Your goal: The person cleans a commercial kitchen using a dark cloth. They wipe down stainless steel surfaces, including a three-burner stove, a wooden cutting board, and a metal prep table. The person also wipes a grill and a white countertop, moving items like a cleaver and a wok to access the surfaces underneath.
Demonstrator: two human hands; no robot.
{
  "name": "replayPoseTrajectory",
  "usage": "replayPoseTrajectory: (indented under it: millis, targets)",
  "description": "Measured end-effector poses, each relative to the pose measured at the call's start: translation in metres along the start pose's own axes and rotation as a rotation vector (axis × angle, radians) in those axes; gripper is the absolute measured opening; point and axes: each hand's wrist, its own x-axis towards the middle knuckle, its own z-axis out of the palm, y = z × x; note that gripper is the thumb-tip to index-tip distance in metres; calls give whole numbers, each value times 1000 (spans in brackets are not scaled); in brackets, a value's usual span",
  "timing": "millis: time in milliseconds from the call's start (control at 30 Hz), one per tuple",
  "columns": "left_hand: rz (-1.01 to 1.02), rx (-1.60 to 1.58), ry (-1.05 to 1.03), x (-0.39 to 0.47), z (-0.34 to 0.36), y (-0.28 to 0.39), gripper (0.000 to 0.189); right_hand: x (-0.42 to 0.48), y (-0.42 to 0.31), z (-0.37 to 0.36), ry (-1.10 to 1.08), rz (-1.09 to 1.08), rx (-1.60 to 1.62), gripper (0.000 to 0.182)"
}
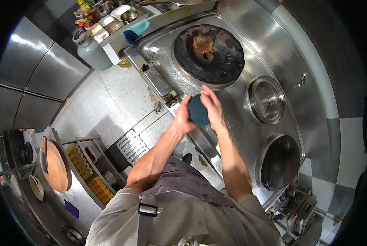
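Between my two hands is a dark teal cloth point(198, 110), bunched into a rounded wad. My left hand point(183, 115) presses its left side, thumb along the upper edge. The right hand point(212, 106) cups the cloth from the other side, with its fingers pointing up and away. Both hands are above the front part of a stainless-steel cooking range point(232, 113). Just beyond my fingertips lies a large blackened wok burner point(209, 55) with a rusty middle. The palms and the underside of the cloth are hidden.
A round steel pot point(265, 100) is set into the range at right, with a dark wok point(280, 163) nearer. Seasoning containers point(112, 26) and a teal cloth point(137, 30) lie at upper left, above a gas cylinder point(94, 53). A round wooden chopping board point(57, 166) with a cleaver is at lower left.
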Motion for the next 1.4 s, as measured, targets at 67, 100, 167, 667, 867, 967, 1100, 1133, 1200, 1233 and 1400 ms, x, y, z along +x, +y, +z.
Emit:
replayPoseTrajectory:
  millis: [67,100,167,667,867,967,1100,1133,1200,1233,1400]
  targets:
    - [19,26,-37,7,8,-7,49,-8,-18,8,46,-110,-246,47]
    - [33,50,-43,4,14,-12,49,-11,-26,9,57,-190,-308,45]
    - [-13,81,-130,4,16,-12,52,-13,-36,8,76,-351,-431,40]
    - [-40,151,-259,3,43,81,41,38,-50,34,-152,-1010,-839,43]
    - [335,172,-201,63,46,187,33,162,-53,117,-21,-918,-656,19]
    - [412,168,-52,80,57,239,32,213,-55,155,1,-836,-580,17]
    - [548,377,151,140,21,293,27,267,-43,196,91,-723,-596,18]
    - [559,419,179,141,24,299,27,276,-40,200,122,-674,-607,19]
    - [596,506,225,144,26,307,27,297,-36,211,209,-607,-599,26]
    - [622,551,245,146,26,311,28,305,-31,214,236,-548,-589,29]
    - [763,745,362,150,27,321,32,327,-18,218,283,-164,-437,40]
